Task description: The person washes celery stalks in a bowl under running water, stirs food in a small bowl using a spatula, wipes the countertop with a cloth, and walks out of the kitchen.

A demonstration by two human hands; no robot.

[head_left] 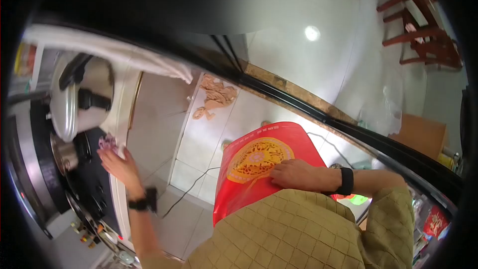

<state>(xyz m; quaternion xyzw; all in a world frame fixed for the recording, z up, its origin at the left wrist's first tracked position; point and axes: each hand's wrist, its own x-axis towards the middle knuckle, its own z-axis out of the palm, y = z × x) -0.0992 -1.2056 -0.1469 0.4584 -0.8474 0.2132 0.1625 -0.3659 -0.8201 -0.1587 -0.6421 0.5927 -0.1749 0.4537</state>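
My left hand (119, 169) is at the edge of the cooktop (102, 184), its fingers over a small purple-patterned cloth (107, 142) on the counter's edge. A dark watch is on that wrist. My right hand (294, 174) rests against the front of my body, on a red apron (313, 148) with a round yellow design. Its fingers are curled, and what they hold, if anything, is hidden. A black band circles the right wrist.
A pressure cooker (82, 102) stands on the stove at the left. A crumpled tan cloth (217, 95) lies on the floor. A black door frame (298, 107) crosses the view. Wooden chairs (423, 37) and a cardboard box (419, 137) stand at the right.
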